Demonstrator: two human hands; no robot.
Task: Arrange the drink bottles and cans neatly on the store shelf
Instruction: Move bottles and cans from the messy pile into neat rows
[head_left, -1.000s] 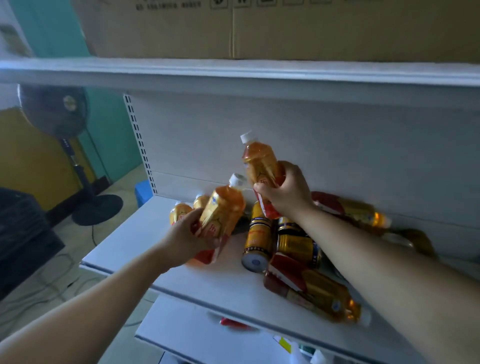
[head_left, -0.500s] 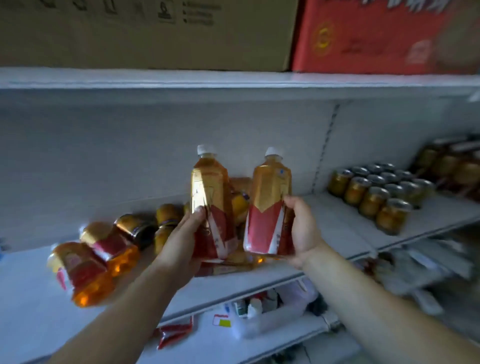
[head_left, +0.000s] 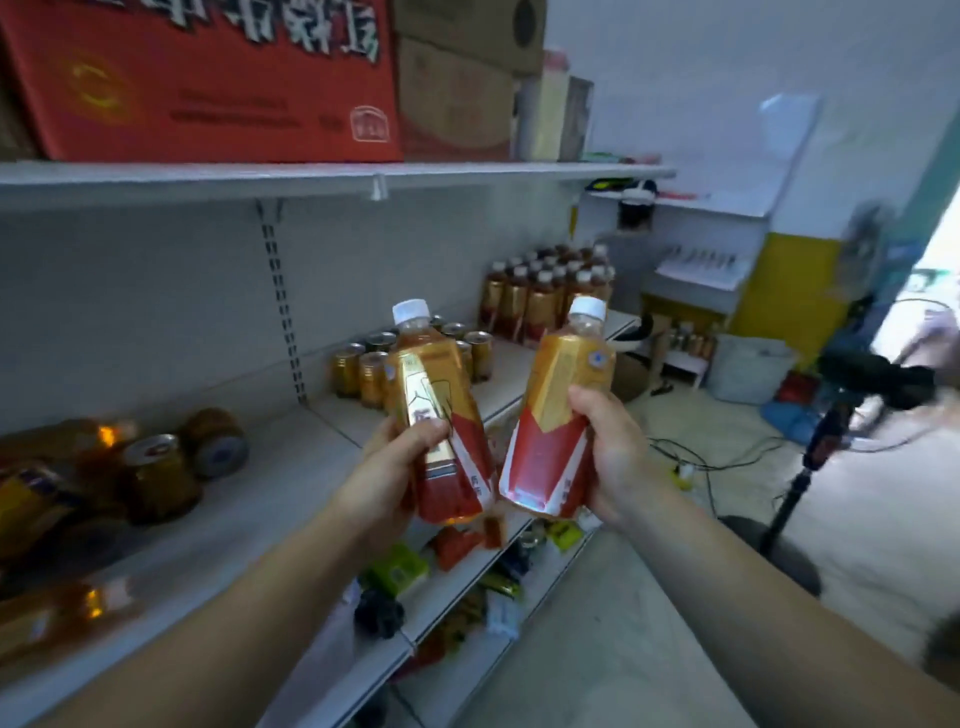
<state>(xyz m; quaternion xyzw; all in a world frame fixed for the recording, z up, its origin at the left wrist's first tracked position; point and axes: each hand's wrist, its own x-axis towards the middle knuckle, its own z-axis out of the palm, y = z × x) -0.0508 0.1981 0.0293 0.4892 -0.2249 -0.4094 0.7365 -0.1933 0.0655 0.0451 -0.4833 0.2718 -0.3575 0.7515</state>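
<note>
Two white-capped tea bottles held above the shelf (head_left: 291, 470) front, one gripped in the left hand (head_left: 387, 467), one in the right hand (head_left: 613, 457); left bottle (head_left: 436, 415) and right bottle (head_left: 561, 415) touch at their bases.

The view swings right along the shelf (head_left: 291, 467), so the heap of fallen bottles and cans (head_left: 156, 478) now sits at far left, and the upright cans (head_left: 363, 366) and rows of standing bottles (head_left: 545, 296) come closer. The left hand (head_left: 387, 467) and right hand (head_left: 618, 457) carry their bottles (head_left: 441, 415) away from the heap, lower and tipped apart, bases nearly touching.
</note>
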